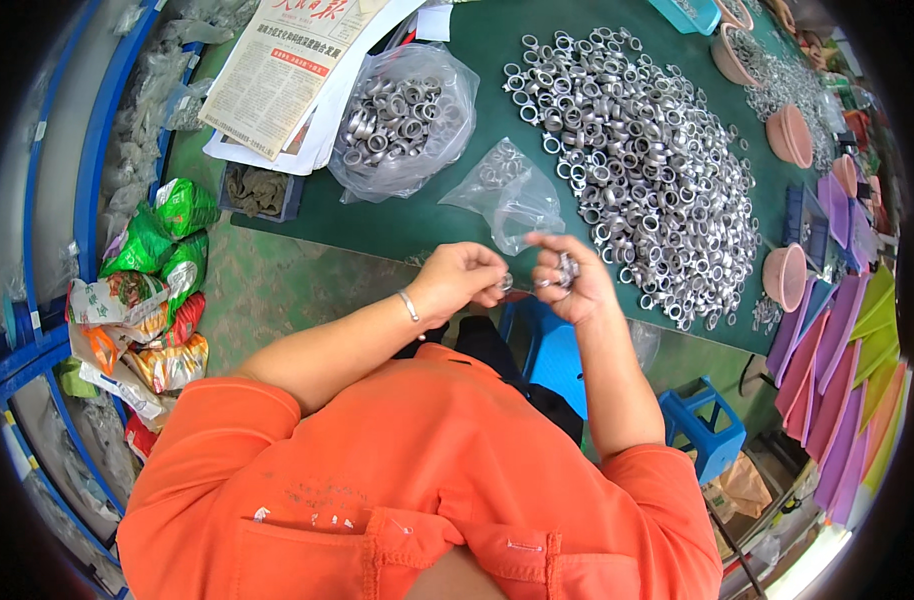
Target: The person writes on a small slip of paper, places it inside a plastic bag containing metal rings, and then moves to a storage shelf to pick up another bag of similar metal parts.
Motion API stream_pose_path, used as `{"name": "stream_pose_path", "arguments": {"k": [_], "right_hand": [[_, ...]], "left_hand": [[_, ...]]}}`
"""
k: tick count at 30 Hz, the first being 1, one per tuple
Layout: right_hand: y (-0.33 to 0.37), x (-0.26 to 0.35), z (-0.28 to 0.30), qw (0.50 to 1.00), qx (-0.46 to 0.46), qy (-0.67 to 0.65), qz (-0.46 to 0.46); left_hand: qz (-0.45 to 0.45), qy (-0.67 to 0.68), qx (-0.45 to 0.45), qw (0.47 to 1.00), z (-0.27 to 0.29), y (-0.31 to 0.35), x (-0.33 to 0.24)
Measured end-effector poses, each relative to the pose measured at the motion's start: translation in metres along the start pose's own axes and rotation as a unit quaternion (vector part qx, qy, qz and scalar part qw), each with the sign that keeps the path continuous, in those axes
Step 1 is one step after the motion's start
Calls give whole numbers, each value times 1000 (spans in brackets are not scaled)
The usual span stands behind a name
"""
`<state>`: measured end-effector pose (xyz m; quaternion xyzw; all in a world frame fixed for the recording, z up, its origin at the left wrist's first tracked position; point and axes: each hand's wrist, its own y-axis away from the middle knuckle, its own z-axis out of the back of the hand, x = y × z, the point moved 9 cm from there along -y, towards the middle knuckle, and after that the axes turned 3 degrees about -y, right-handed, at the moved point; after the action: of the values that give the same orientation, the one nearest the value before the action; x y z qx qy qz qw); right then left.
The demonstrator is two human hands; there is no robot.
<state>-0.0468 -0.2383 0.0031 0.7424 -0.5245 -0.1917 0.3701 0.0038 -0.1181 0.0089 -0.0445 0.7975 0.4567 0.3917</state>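
My left hand (461, 282), with a bangle at its wrist, pinches a small metal ring (505, 283) near the table's front edge. Close by on the right, my right hand (581, 285) is curled around several metal rings (567, 268), its index finger partly stretched out and a little blurred. A thin line seems to run between the two hands; what it is I cannot make out. Just beyond them lies a clear plastic bag (522, 205) with a few small rings in its far end. A large heap of silver metal rings (657, 165) spreads over the table to the right.
Left on the green table (377, 232) stands an open clear bag (457, 125) of rings, beside a newspaper (267, 95) and a small bin (292, 195) with a rag. Pink baskets (783, 277) line the right. Blue stools (712, 430) stand below; blue shelving (92, 150) rises at left.
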Motion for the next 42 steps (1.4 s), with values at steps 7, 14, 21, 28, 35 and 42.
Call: {"name": "stream_pose_path", "arguments": {"k": [7,14,21,28,35,42], "right_hand": [[-40,1,3,995,-73,-60,9],[-65,26,-30,991,-69,-79,77],[-77,93,-63,958,-47,76,273],[22,139,-117,589,-102,697,397],[-44,66,-31,462,26,821,334],[-80,85,-68,404,12,818,409]], "left_hand": [[-133,102,-87,982,-8,-26,-41],[-135,-132,-291,938,32,-57,-30],[-134,37,-190,972,-5,-53,-61],[-190,220,-187,938,25,-19,-101],[-211,225,-81,948,25,14,-121],[-119,137,-106,978,46,11,-80]]}}
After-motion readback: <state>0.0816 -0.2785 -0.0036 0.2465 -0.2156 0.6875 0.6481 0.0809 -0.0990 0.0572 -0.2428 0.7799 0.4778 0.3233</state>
